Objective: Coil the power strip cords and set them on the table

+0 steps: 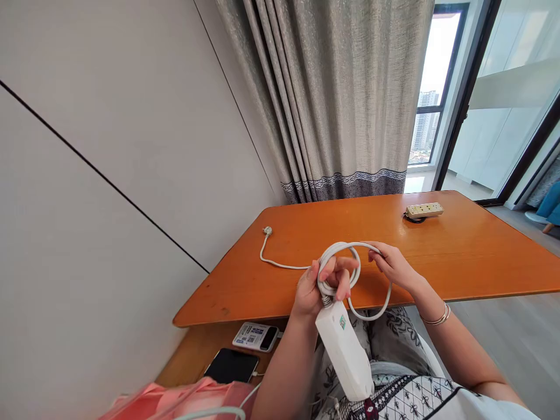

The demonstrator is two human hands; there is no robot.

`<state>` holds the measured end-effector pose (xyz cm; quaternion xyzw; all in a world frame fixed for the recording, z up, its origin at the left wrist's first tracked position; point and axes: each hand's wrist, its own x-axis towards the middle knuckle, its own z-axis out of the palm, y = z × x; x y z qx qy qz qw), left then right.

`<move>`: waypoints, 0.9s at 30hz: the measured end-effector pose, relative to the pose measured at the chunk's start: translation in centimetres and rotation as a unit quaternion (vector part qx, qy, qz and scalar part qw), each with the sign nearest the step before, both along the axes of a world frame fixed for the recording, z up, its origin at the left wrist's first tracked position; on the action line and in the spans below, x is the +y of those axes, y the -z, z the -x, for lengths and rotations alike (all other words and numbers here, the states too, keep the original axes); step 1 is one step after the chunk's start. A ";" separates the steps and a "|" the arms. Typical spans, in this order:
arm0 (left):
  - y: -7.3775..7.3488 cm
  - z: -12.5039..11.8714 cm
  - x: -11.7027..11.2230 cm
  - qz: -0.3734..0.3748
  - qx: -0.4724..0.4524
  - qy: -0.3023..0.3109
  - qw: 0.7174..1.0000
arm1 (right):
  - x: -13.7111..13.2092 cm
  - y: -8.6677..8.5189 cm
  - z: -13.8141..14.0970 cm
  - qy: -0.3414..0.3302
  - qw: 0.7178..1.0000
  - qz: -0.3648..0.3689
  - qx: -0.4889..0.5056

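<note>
My left hand [326, 283] grips the coiled loops of a white power cord [339, 248] close to where it enters a white power strip [345, 350]. The strip hangs tilted below that hand, over my lap, with a small green label near its upper end. Further right, my right hand [391, 262] pinches a stretch of the same cord between thumb and fingers. A loose loop droops between the two hands. From the coil the cord runs left across the orange-brown table [472, 251] to its plug [267, 231], which lies on the tabletop.
At the table's far right lies a cream power strip [424, 210] with a dark cord. Below the left edge, a phone [231, 366] and a white device [256, 336] rest on a lower surface beside a pink bag [188, 399]. A grey curtain [350, 99] hangs behind the table.
</note>
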<state>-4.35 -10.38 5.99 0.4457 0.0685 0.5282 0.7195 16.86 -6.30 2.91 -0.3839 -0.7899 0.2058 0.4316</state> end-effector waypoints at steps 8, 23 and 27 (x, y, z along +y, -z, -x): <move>-2.0 0.8 0.3 0.015 -0.060 -0.160 0.985 | -1.0 4.0 0.1 -0.029 0.977 0.142 0.159; -2.5 1.4 0.7 -0.076 -0.056 -0.250 0.964 | -5.0 1.2 -0.2 0.072 0.944 -0.151 -0.285; -1.9 1.6 1.5 -0.087 -0.019 -0.292 0.952 | -6.0 0.2 -0.3 0.050 0.929 -0.247 -0.271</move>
